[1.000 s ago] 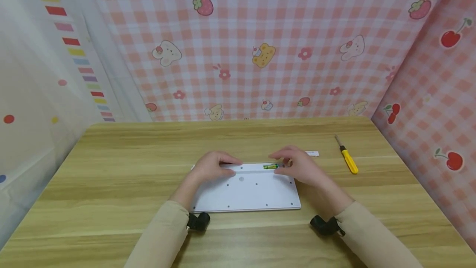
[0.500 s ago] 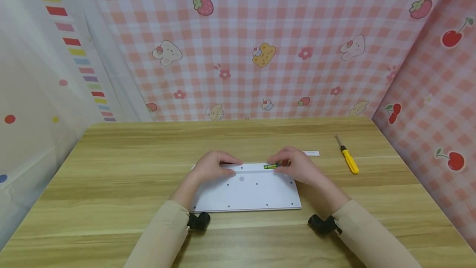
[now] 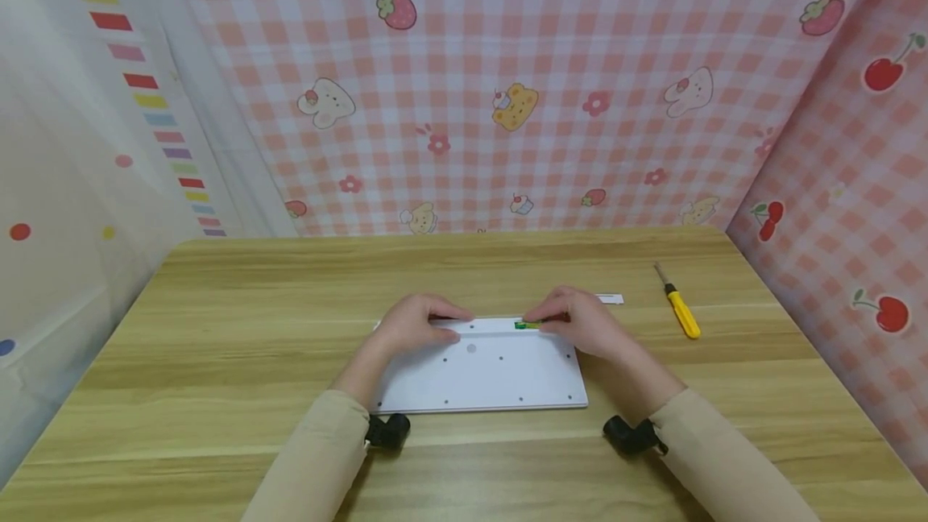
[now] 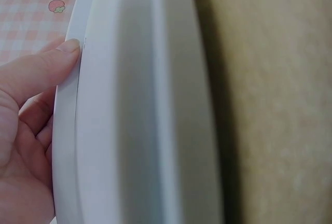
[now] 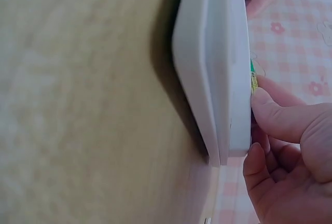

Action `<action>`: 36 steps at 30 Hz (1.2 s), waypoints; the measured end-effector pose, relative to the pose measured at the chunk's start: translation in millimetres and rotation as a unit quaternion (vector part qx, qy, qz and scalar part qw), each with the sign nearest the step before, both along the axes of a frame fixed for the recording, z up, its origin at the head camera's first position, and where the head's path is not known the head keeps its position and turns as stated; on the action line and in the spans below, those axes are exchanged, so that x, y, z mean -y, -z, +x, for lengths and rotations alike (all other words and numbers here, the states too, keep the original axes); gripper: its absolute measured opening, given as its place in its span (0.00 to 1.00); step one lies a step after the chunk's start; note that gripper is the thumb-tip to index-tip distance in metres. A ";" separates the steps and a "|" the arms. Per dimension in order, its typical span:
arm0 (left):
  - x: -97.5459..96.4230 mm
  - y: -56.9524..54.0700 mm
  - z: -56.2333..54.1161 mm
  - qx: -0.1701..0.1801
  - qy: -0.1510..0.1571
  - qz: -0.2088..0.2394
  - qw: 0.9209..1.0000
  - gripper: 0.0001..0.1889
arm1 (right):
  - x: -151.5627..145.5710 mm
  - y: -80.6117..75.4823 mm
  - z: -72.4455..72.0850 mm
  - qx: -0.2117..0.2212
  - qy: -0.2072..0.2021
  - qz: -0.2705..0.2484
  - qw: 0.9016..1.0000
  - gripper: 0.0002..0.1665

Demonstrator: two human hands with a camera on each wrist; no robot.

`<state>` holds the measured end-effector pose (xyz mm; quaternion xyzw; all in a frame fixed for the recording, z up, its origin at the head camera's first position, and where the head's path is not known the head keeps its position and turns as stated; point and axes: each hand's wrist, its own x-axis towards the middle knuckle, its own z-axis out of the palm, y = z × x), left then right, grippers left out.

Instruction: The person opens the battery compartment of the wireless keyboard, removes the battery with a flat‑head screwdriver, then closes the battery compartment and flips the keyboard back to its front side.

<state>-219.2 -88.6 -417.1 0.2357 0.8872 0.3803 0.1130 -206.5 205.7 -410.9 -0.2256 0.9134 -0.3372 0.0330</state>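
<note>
A white keyboard (image 3: 478, 381) lies with its underside up on the table, several small dark dots across it and a raised ridge along its far edge. My left hand (image 3: 409, 325) grips that ridge on the left, thumb on the near side, as the left wrist view also shows. Toward the ridge's right end sits a green and yellow battery (image 3: 520, 325). My right hand (image 3: 583, 325) pinches the battery between thumb and index finger, covering its right part. In the right wrist view the battery (image 5: 253, 82) shows just above the thumb.
Behind the right hand lies a small white strip (image 3: 611, 299), partly hidden. A yellow-handled screwdriver (image 3: 681, 312) rests farther right on the wooden table (image 3: 217, 361). Pink checked cloth (image 3: 464, 63) hangs behind the table.
The right hand's fingers have shifted slightly along the battery and cover more of it, so less green and yellow shows. The left hand and keyboard have stayed put.
</note>
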 end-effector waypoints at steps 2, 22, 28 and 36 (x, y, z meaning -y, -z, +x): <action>0.1 0.3 -0.4 -0.002 0.000 -0.001 1.000 0.16 | -1.9 -0.5 -1.0 -0.004 -0.006 0.003 1.000 0.14; 0.7 0.4 -0.6 -0.012 0.007 0.004 1.000 0.16 | -34.8 -10.0 -63.2 0.099 0.060 -0.043 0.992 0.14; 1.2 0.7 -0.1 -0.016 0.010 0.002 1.000 0.16 | -31.7 -0.3 -72.3 0.123 0.057 -0.041 0.990 0.14; 1.3 0.5 -0.4 -0.018 0.012 0.001 1.000 0.16 | -26.1 6.5 -76.0 0.093 0.059 -0.025 0.994 0.12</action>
